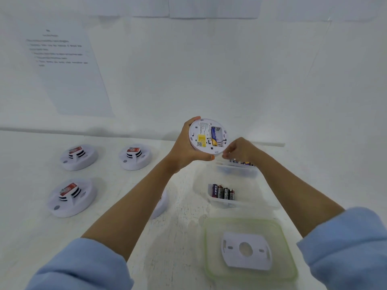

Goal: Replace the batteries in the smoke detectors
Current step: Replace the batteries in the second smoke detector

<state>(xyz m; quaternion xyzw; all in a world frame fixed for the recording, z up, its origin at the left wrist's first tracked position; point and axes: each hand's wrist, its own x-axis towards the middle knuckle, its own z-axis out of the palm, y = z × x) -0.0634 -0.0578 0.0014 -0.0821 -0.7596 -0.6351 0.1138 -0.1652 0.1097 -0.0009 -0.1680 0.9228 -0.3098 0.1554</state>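
At frame centre the left hand point(184, 147) grips an opened smoke detector point(207, 136) holding one battery point(214, 135); its second slot looks empty. The right hand point(240, 150) pinches something small beneath it, perhaps a battery. Three detectors point(78, 156) at left sit untouched.

Round white smoke detector point(207, 136) held up, back open, one battery point(213, 135) inside.

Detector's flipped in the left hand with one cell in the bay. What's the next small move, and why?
Probably bring the right hand up to seat a second cell. The round white smoke detector, held back-up in the left hand, shows one blue-and-yellow battery with an empty slot beside it. The right hand's fingers are pinched just below the rim; whether they already hold a cell cannot be told.
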